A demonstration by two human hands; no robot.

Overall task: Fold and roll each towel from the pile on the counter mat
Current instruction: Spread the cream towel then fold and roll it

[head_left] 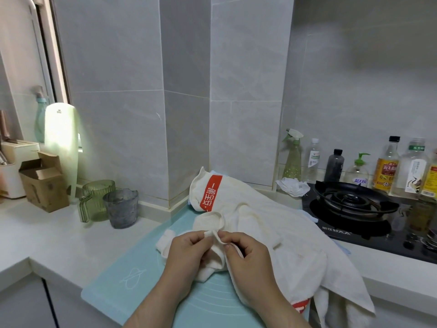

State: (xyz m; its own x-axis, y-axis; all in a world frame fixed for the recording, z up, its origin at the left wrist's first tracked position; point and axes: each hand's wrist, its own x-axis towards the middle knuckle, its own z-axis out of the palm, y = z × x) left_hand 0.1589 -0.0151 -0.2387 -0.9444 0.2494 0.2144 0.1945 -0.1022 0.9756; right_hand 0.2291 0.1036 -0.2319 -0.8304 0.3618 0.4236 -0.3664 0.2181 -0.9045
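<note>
- Pinching one hem: left hand (186, 254) and right hand (247, 263), fingers of both grasping the cream terry towel (290, 235).
- Towel crumpled, red printed band (211, 194), draped over smooth teal mat (132, 263).

We see the towel (272, 223) as cream terry cloth, matt and nubbly, with a flatter, smoother red band (211, 192). Under it the pale blue mat (123, 275) looks like soft plastic, smooth with a dull sheen. The white surface (47, 235) looks smooth and stone-like. We read the wall tiles (113, 91) as glazed and faintly glossy, the box (43, 183) as matt brown cardboard, and the hob (378, 235) as glossy black glass.
</note>
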